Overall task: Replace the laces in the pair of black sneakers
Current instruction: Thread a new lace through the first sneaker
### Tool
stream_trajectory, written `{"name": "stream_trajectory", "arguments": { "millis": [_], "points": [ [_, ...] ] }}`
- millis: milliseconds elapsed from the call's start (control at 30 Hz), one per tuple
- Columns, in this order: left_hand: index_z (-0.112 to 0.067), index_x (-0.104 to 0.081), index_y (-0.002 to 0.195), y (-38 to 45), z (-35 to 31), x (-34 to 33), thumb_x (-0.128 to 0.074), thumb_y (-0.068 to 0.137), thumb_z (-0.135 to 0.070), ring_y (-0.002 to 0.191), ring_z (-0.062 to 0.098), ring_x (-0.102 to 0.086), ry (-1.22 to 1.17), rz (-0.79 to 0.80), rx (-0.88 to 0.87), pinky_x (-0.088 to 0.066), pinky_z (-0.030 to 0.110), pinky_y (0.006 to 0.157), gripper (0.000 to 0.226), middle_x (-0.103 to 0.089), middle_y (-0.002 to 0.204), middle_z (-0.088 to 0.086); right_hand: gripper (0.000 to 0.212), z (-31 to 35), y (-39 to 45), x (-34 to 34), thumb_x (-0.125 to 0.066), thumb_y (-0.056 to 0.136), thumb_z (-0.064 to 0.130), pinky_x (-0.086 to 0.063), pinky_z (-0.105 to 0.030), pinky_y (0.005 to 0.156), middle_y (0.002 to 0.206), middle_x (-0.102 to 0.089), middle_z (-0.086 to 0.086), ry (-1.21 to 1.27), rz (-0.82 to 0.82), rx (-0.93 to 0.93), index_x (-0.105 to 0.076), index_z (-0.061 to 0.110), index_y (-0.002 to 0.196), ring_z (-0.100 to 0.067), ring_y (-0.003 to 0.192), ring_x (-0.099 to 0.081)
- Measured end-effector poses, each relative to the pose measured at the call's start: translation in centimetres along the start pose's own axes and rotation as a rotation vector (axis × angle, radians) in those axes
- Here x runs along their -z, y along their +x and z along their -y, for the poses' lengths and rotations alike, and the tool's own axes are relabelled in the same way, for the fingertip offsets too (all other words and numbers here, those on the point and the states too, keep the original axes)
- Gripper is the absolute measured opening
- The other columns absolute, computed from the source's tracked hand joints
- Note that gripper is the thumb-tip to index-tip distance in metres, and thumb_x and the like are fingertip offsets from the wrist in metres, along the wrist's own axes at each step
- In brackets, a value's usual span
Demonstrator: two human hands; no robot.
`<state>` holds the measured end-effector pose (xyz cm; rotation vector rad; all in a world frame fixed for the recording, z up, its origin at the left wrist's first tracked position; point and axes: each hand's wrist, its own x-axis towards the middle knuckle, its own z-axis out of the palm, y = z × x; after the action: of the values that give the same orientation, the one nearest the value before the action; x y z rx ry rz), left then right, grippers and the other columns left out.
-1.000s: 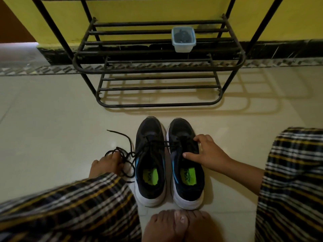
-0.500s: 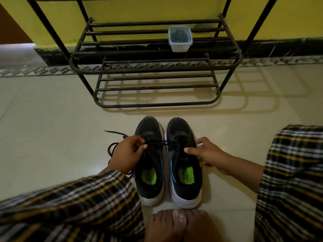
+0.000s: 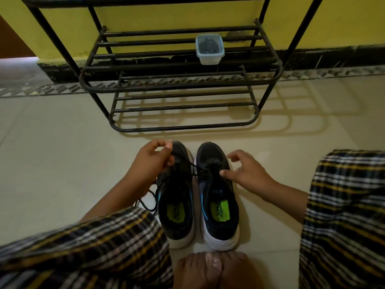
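1. While the sneakers (image 3: 198,195) sit side by side on the floor below the shoe rack (image 3: 181,80), the left hand (image 3: 152,161) pinches the black lace (image 3: 187,165) over the left shoe's toe.
2. The lace runs taut to the right shoe's eyelets.
3. The right hand (image 3: 245,172) steadies that shoe, fingers loosely spread, gripping nothing.
4. Step in hand, judging by this: unlacing; next calls for drawing the lace free.

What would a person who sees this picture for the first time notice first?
Most likely the pair of black sneakers with bright green insoles, standing side by side on the pale floor at the centre. The left hand pinches a black lace above the left shoe, while the right hand rests with spread fingers on the right shoe. Behind them a black metal shoe rack holds a small plastic container.
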<state>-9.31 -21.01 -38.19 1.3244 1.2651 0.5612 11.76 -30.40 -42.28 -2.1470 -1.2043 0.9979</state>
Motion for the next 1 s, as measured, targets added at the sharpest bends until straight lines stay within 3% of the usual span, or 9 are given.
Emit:
{"name": "stream_trajectory", "arguments": {
  "millis": [100, 200, 333, 533, 633, 700, 767, 867, 1000],
  "points": [
    [-0.022, -0.057, 0.119, -1.0, -3.1, -0.2, -0.039, 0.100, -0.030, 0.077, 0.014, -0.064, -0.357, 0.276, 0.126, -0.053, 0.032, 0.075, 0.027, -0.065, 0.083, 0.001, 0.030, 2.5, -0.5, 1.1, -0.072, 0.080, 0.013, -0.046, -0.017, 0.069, 0.110, -0.057, 0.003, 0.191, -0.050, 0.226, -0.059, 0.019, 0.107, -0.010, 0.075, -0.056],
    [-0.016, -0.057, 0.122, -2.1, -4.8, -0.8, -0.034, 0.095, -0.046, 0.087, 0.019, -0.068, -0.586, 0.515, 0.223, -0.058, 0.033, 0.072, 0.046, -0.069, 0.098, 0.005, 0.034, 4.5, -1.5, 1.0, -0.068, 0.080, -0.004, -0.049, -0.020, 0.061, 0.093, -0.063, 0.001, 0.448, 0.275, 0.258, -0.060, 0.013, 0.108, -0.006, 0.073, -0.059],
    [-0.011, -0.057, 0.121, -2.1, -5.2, -1.3, -0.030, 0.091, -0.057, 0.097, 0.024, -0.068, -0.756, 0.575, 0.257, -0.058, 0.036, 0.079, 0.061, -0.069, 0.107, 0.009, 0.038, 5.4, -2.2, 0.4, -0.060, 0.081, -0.014, -0.049, -0.029, 0.062, 0.086, -0.062, -0.012, 0.509, 0.469, 0.247, -0.058, 0.019, 0.099, -0.019, 0.079, -0.060],
    [-0.016, -0.055, 0.126, -1.1, -4.0, -0.5, -0.030, 0.087, -0.066, 0.105, 0.021, -0.064, -0.908, 0.598, 0.291, -0.055, 0.040, 0.083, 0.067, -0.063, 0.123, 0.004, 0.027, 5.2, -2.1, 1.0, -0.058, 0.089, -0.001, -0.047, -0.026, 0.065, 0.089, -0.069, 0.007, 0.468, 0.638, 0.243, -0.061, 0.021, 0.104, -0.008, 0.083, -0.062],
    [-0.016, -0.058, 0.118, -0.7, -3.7, -0.3, -0.032, 0.090, -0.061, 0.080, 0.013, -0.064, -0.934, 0.458, 0.294, -0.055, 0.027, 0.066, 0.058, -0.067, 0.102, 0.000, 0.012, 5.0, -1.6, 1.8, -0.054, 0.092, 0.006, -0.041, -0.022, 0.061, 0.080, -0.063, 0.001, 0.404, 0.463, 0.255, -0.064, 0.012, 0.093, -0.010, 0.073, -0.056],
    [-0.016, -0.060, 0.113, -0.3, -3.1, 0.2, -0.037, 0.093, -0.053, 0.073, 0.010, -0.060, -0.938, 0.319, 0.294, -0.052, 0.023, 0.061, 0.047, -0.066, 0.093, -0.003, 0.014, 4.5, -0.8, 3.0, -0.051, 0.094, 0.010, -0.039, -0.018, 0.056, 0.071, -0.059, 0.002, 0.401, 0.299, 0.231, -0.065, 0.009, 0.090, -0.006, 0.063, -0.049],
    [-0.017, -0.060, 0.112, 0.2, -2.2, 0.8, -0.041, 0.094, -0.044, 0.077, 0.011, -0.061, -0.899, 0.218, 0.320, -0.051, 0.025, 0.067, 0.038, -0.066, 0.090, -0.003, 0.019, 3.8, -0.2, 3.9, -0.050, 0.095, 0.011, -0.036, -0.015, 0.052, 0.066, -0.055, 0.001, 0.375, 0.162, 0.202, -0.066, 0.011, 0.085, -0.002, 0.055, -0.045],
    [-0.015, -0.058, 0.120, 0.7, -0.6, 1.3, -0.042, 0.096, -0.035, 0.104, 0.017, -0.061, -0.780, 0.099, 0.422, -0.045, 0.031, 0.089, 0.035, -0.070, 0.103, 0.001, 0.019, 2.6, 0.3, 4.1, -0.053, 0.094, 0.012, -0.035, -0.011, 0.050, 0.057, -0.049, 0.005, 0.305, 0.032, 0.148, -0.067, 0.008, 0.082, 0.002, 0.046, -0.043],
    [-0.011, -0.050, 0.130, 0.9, 1.1, 1.3, -0.042, 0.097, -0.032, 0.114, 0.022, -0.056, -0.711, 0.021, 0.502, -0.041, 0.036, 0.099, 0.040, -0.064, 0.119, 0.008, 0.014, 1.4, 0.3, 3.5, -0.062, 0.089, 0.015, -0.041, -0.012, 0.061, 0.074, -0.064, -0.003, 0.242, -0.013, 0.052, -0.070, 0.004, 0.083, -0.006, 0.067, -0.054]
  ]
}}
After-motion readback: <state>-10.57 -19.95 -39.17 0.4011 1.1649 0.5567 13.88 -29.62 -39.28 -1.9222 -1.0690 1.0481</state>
